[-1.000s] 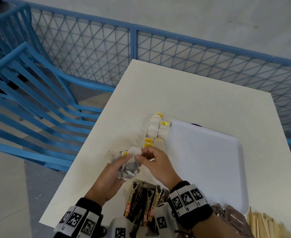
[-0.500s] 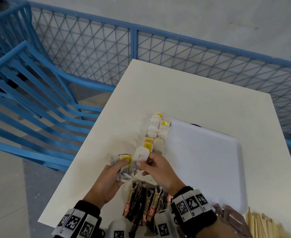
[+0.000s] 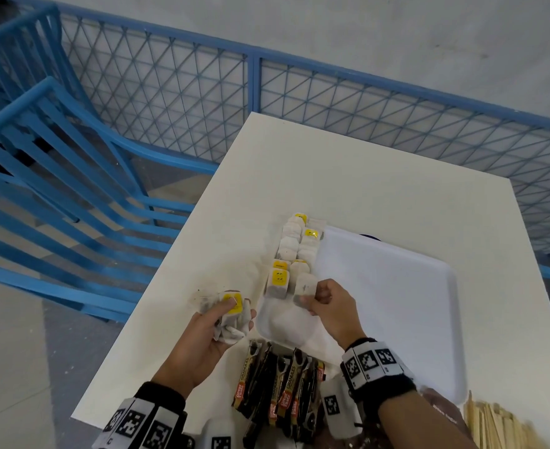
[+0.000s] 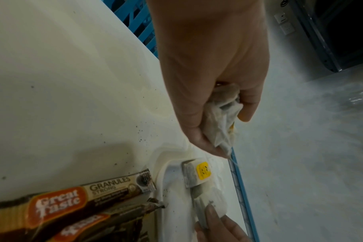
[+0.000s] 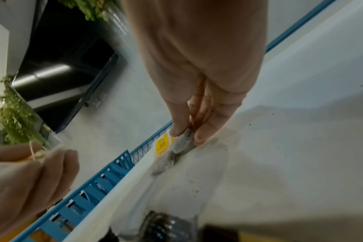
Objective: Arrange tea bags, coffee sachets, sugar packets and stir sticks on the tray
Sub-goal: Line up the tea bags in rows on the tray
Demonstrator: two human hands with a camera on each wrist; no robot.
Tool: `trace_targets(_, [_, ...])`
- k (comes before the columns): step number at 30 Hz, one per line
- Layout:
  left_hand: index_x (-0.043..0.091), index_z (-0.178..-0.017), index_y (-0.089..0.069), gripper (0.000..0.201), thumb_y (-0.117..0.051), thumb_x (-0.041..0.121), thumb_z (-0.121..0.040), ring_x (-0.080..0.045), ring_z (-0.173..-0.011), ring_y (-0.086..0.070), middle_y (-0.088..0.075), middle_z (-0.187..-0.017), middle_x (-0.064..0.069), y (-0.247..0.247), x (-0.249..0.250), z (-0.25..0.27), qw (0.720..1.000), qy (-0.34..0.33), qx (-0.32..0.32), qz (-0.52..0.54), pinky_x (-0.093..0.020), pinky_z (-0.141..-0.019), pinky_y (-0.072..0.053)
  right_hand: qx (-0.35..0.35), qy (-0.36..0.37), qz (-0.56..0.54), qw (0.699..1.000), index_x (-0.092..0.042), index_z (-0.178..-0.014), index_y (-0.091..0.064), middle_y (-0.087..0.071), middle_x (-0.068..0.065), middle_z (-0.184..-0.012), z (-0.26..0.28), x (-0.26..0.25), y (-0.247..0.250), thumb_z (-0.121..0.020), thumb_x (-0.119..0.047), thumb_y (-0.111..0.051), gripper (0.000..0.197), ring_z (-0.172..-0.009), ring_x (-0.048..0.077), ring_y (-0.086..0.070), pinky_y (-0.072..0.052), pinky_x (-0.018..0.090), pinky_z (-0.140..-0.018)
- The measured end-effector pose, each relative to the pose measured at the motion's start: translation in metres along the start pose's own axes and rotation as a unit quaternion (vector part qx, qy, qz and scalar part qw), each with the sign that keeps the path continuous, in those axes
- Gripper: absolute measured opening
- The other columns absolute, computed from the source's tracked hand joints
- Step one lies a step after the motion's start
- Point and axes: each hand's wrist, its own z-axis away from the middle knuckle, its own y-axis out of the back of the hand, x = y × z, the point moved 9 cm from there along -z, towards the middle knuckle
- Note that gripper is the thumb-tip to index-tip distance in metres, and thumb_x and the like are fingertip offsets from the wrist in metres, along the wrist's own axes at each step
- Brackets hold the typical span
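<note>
hands have parted: right hand (image 3: 328, 306) pinches tea bag (image 3: 304, 288) onto tray (image 3: 396, 286) (left hand (image 3: 212, 332) grips bunch (image 3: 231, 319)).

Tea bags (image 3: 294, 251) along tray (image 3: 396, 306) edge

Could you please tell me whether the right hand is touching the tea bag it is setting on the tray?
Touching. In the right wrist view the right hand pinches the tea bag between thumb and fingertips, with no gap.

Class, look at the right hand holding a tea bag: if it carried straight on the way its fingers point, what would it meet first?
Most likely the yellow-tagged tea bag at the row's near end, just beyond the right hand and its own tea bag; depth is unclear.
</note>
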Motion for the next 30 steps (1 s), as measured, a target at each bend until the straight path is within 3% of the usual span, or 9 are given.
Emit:
trace_targets(6, [0.003, -0.108, -0.054, 0.035, -0.058, 0.015, -0.076, -0.021, -0.094, -0.066, -0.07, -0.093, -0.017, -0.001, 0.001, 0.001, 0.999, 0.0, -0.014, 0.038, -0.012, -0.053, -0.046, 0.007, 0.018, 0.067, 0.998, -0.011, -0.091, -0.059, -0.06, 0.0, -0.076, -0.009, -0.003, -0.007, -0.071, -0.014, -0.078, 0.028, -0.069, 0.012, -0.054, -0.043, 0.016, -0.062])
trace_targets(10, [0.003, -0.105, -0.055, 0.07, -0.088, 0.021, -0.047, -0.022, -0.096, -0.068, -0.068, -0.101, -0.018, 0.005, 0.0, 0.0, 0.999, 0.005, -0.03, 0.022, -0.014, -0.054, -0.039, 0.021, 0.029, 0.092, 0.995, -0.012, -0.091, -0.055, -0.055, -0.007, -0.072, -0.012, -0.007, -0.012, -0.075, -0.012, -0.075, 0.025, -0.067, 0.007, -0.051, -0.037, 0.011, -0.057])
trace_targets(13, [0.001, -0.099, -0.058, 0.038, -0.069, 0.017, -0.066, -0.02, -0.089, -0.069, -0.07, -0.094, -0.013, 0.006, -0.001, 0.0, 1.0, 0.002, -0.028, -0.003, -0.016, -0.063, -0.04, 0.032, 0.037, 0.107, 0.993, -0.014, -0.094, -0.051, -0.053, -0.007, -0.073, -0.013, -0.009, -0.012, -0.076, -0.012, -0.075, 0.03, -0.068, 0.007, -0.051, -0.037, 0.011, -0.057])
trace_targets(15, [0.001, -0.1, -0.059, 0.031, -0.056, 0.018, -0.075, -0.02, -0.088, -0.07, -0.07, -0.093, -0.013, 0.005, -0.001, 0.001, 1.0, -0.004, -0.027, -0.007, -0.018, -0.066, -0.047, 0.039, 0.036, 0.112, 0.992, -0.013, -0.1, -0.049, -0.054, -0.003, -0.076, -0.013, -0.009, -0.012, -0.075, -0.014, -0.075, 0.036, -0.07, 0.009, -0.051, -0.036, 0.012, -0.058])
trace_targets(18, [0.001, -0.102, -0.06, 0.032, -0.056, 0.019, -0.076, -0.022, -0.09, -0.07, -0.069, -0.097, -0.013, 0.005, -0.001, -0.001, 0.999, -0.015, -0.026, -0.015, -0.025, -0.072, -0.055, 0.065, 0.047, 0.125, 0.989, -0.014, -0.108, -0.047, -0.053, 0.004, -0.088, -0.011, -0.012, -0.008, -0.077, -0.019, -0.074, 0.042, -0.076, 0.011, -0.049, -0.037, 0.018, -0.064])
trace_targets(22, [0.005, -0.097, -0.069, 0.026, -0.065, 0.017, -0.075, -0.022, -0.091, -0.07, -0.071, -0.096, -0.01, 0.003, 0.0, -0.002, 0.998, -0.021, -0.035, -0.045, -0.024, -0.075, -0.051, 0.1, 0.147, 0.149, 0.973, -0.014, -0.097, -0.055, -0.052, 0.002, -0.089, 0.006, -0.045, -0.009, -0.084, -0.023, -0.066, 0.019, -0.073, 0.006, -0.046, -0.036, 0.008, -0.063])
trace_targets(26, [0.006, -0.098, -0.072, 0.027, -0.07, 0.018, -0.073, -0.023, -0.086, -0.071, -0.069, -0.1, -0.016, 0.003, -0.001, -0.005, 0.996, -0.02, -0.028, -0.08, -0.028, -0.068, -0.055, -0.037, 0.175, 0.079, 0.981, -0.024, -0.083, -0.061, -0.058, -0.005, -0.082, 0.032, -0.07, -0.042, -0.087, -0.03, -0.063, 0.008, -0.067, 0.001, -0.048, -0.038, 0.008, -0.063])
trace_targets(28, [-0.001, -0.108, -0.066, 0.034, -0.065, 0.019, -0.08, -0.021, -0.072, -0.068, -0.061, -0.098, -0.025, 0.002, -0.001, -0.006, 0.996, -0.018, -0.024, -0.085, -0.024, -0.057, -0.052, -0.119, 0.182, 0.069, 0.974, -0.027, -0.086, -0.063, -0.058, -0.011, -0.085, 0.046, -0.074, -0.062, -0.085, -0.031, -0.066, 0.005, -0.073, -0.004, -0.05, -0.038, 0.009, -0.065])
trace_targets(30, [0.001, -0.112, -0.067, 0.042, -0.065, 0.029, -0.08, -0.022, -0.076, -0.062, -0.057, -0.1, -0.03, 0.002, -0.002, -0.005, 0.993, -0.019, -0.028, -0.114, -0.026, -0.061, -0.047, -0.156, 0.194, 0.087, 0.965, -0.027, -0.091, -0.064, -0.057, -0.011, -0.089, 0.052, -0.073, -0.074, -0.082, -0.031, -0.069, 0.012, -0.079, -0.009, -0.049, -0.037, 0.007, -0.067])
